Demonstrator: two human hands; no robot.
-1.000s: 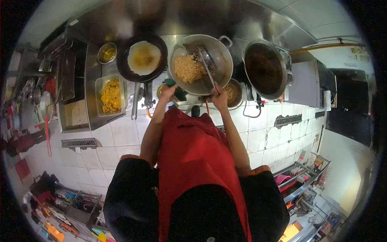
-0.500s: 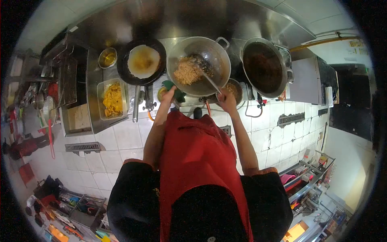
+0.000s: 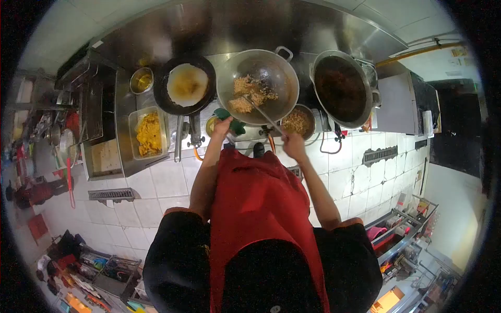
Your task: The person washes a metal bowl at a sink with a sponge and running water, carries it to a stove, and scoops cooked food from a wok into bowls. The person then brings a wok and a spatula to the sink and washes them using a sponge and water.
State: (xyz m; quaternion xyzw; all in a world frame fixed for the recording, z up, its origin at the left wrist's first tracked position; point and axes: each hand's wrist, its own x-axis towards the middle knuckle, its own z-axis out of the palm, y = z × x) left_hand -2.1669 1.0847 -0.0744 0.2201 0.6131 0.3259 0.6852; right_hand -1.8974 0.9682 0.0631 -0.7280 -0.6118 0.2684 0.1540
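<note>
Right hand (image 3: 294,146) closed round the handle of a metal utensil (image 3: 265,118), finger detail blurred; the utensil's far end is in the crumbly tan food (image 3: 249,93), so its head shape is hard to make out. Food lies inside the big metal wok (image 3: 286,94), mostly left of centre. Left hand (image 3: 223,127) clamped on a green cloth (image 3: 238,128) at the wok's near-left rim; looks like it grips the wok through the cloth, but the contact is covered. Bowl (image 3: 312,129) of brown bits near the right hand, partly hidden by the wok. Left: black frying pan (image 3: 160,88) with a pale browned round, metal cup (image 3: 141,82) of yellow liquid, tub (image 3: 132,136) of yellow food. Right: large pot (image 3: 313,73), dark contents unclear. Gold marks on the dark shirt (image 3: 177,255) and wall notices (image 3: 459,53) too small to read. Steel desk (image 3: 223,58), white tiled floor (image 3: 151,189), floor grate (image 3: 380,156); shelf contents at the edges warped, dim.
</note>
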